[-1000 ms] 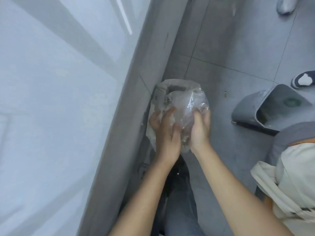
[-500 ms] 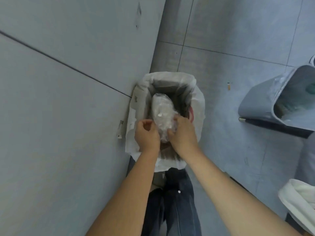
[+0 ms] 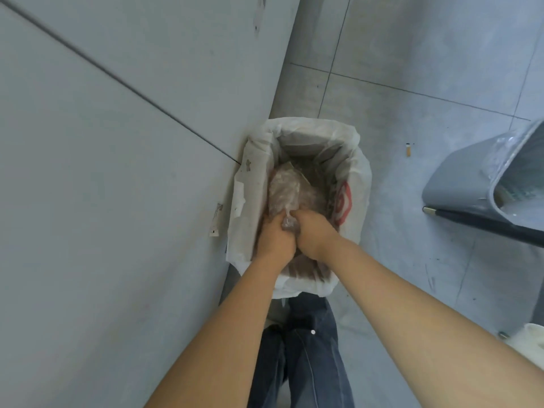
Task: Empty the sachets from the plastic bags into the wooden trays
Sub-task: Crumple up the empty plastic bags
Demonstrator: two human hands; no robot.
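Bag [image 3: 284,195] crumpled, both our hands, left hand [image 3: 275,238] and right hand [image 3: 313,234], pinch its neck inside the bin [image 3: 357,160]; we push it deep, then let go

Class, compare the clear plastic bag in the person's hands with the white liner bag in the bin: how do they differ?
The clear plastic bag is see-through and bunched; the white liner bag is opaque with red print. The clear bag is held by the left hand and right hand, inside the bin; the liner is spread open, folded over the bin's rim. The clear bag looks smaller. Both are thin, crinkled plastic.
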